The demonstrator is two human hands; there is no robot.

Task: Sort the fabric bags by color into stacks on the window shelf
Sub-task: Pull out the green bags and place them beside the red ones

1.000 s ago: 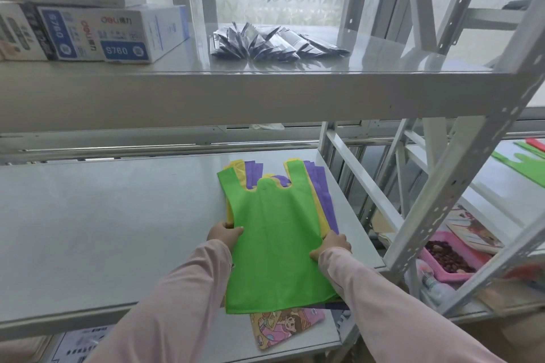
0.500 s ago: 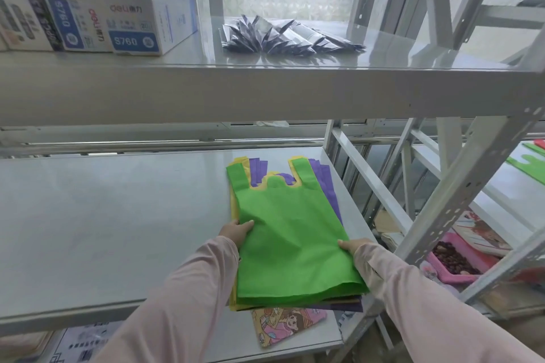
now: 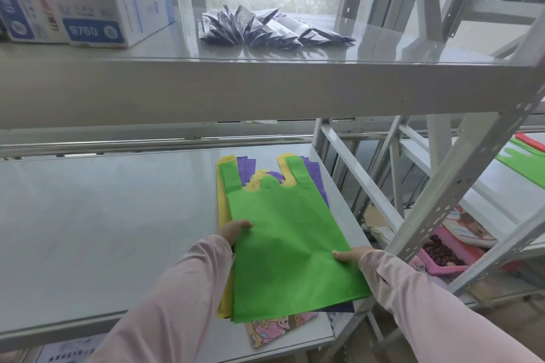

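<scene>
A green fabric bag (image 3: 283,233) lies on top of a mixed pile on the middle shelf (image 3: 103,230), handles pointing away from me. Yellow bags (image 3: 221,209) show along its left edge and purple bags (image 3: 317,175) along its right and behind the handles. My left hand (image 3: 236,230) grips the green bag's left edge, thumb on top. My right hand (image 3: 351,255) pinches its right edge near the bottom. The pile's near end overhangs the shelf's front edge.
More green and red bags (image 3: 525,165) lie on a neighbouring rack to the right. The upper shelf (image 3: 265,88) carries white boxes (image 3: 88,18) and dark foil packets (image 3: 265,29). A cartoon-printed item (image 3: 277,327) sits on the shelf below. Diagonal rack braces (image 3: 460,180) cross on the right.
Both hands have slid toward the near end of the green bag, the right one farther out to its right edge. The view has shifted slightly closer and upward.
</scene>
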